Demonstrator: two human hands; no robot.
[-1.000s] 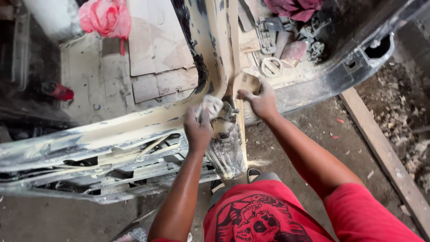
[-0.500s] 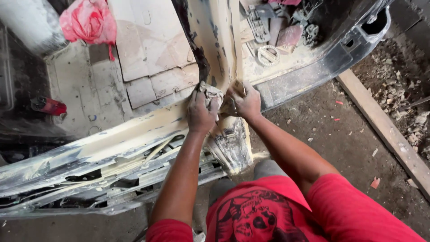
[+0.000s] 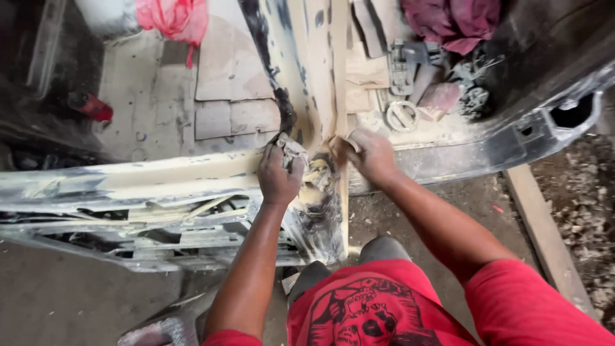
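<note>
two hands work the filler-coated pillar [image 3: 307, 96] at the sill: your left hand [image 3: 278, 176] is clenched on a crumpled sanding sheet [image 3: 291, 152], your right hand [image 3: 370, 156] pinches another piece [image 3: 343, 142]. press unevenly and i judge you could gouge the filler; dust may make the sheet slip.

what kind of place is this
Probably a car body repair shop. A stripped car body, smeared with tan filler and dust, fills the view. The left hand presses a crumpled piece of sandpaper on its pillar, the right hand rests beside it, and loose metal parts lie inside.
</note>
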